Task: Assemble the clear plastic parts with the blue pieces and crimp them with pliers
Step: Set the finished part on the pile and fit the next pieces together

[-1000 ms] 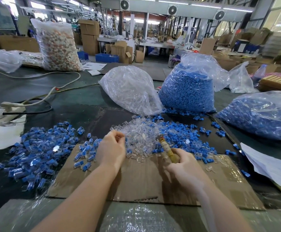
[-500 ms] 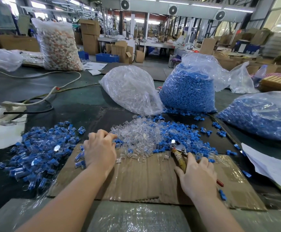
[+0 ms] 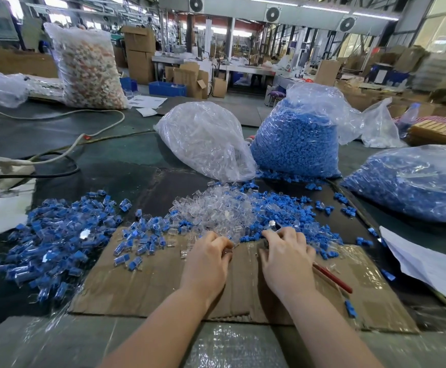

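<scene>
Presently, hands: both are laid on the cardboard (image 3: 147, 282).
Left hand (image 3: 206, 264): curled; contents cannot be told.
Right hand (image 3: 287, 257): fingers curled over pliers (image 3: 332, 277) (red handle protruding).
Clear parts (image 3: 214, 208): heaped just beyond the fingertips.
Blue pieces (image 3: 285, 211): scattered beside them.

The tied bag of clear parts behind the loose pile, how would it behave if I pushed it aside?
The bag of clear parts would probably slump rather than slide stiffly: its thin film is wrinkled and sagging. It likely feels light, being full of small hollow-looking pieces. It leans toward the bag of blue pieces, so it may sag against that.
</scene>
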`<state>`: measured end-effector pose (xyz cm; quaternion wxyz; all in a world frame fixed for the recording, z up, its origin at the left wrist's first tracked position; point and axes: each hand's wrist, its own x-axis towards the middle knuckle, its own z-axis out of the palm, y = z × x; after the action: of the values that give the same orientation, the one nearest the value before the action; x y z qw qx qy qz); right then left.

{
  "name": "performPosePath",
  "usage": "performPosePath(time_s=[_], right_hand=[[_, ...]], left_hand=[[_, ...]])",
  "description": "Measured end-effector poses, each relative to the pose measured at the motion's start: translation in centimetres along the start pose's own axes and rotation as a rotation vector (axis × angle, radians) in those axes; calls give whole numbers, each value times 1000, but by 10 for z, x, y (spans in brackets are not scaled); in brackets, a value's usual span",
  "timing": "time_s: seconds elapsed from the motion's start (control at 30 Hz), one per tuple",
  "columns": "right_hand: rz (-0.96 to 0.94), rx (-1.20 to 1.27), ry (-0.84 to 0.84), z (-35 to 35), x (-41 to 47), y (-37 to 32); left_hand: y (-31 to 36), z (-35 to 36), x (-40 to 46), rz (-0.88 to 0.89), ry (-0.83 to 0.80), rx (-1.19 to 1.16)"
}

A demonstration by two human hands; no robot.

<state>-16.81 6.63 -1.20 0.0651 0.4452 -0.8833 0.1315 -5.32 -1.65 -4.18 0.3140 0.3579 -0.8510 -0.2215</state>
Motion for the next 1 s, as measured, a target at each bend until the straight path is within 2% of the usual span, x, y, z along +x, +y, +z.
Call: performPosePath(time_s=[0.23,0.57,0.83,1.0], right_hand=[[-81,-21,-29,12,13,-18],[-96,-60,16,17,16,-18],[-109,-85,-11,16,19,-20],[-124,-65,45,18,11,-17]], left_hand=[[-2,-2,1,-9,3,-12],[-2,-1,1,39,14,-26],[-1,-4,-1,45,-24,-70],[-2,-5,0,36,-10,-110]])
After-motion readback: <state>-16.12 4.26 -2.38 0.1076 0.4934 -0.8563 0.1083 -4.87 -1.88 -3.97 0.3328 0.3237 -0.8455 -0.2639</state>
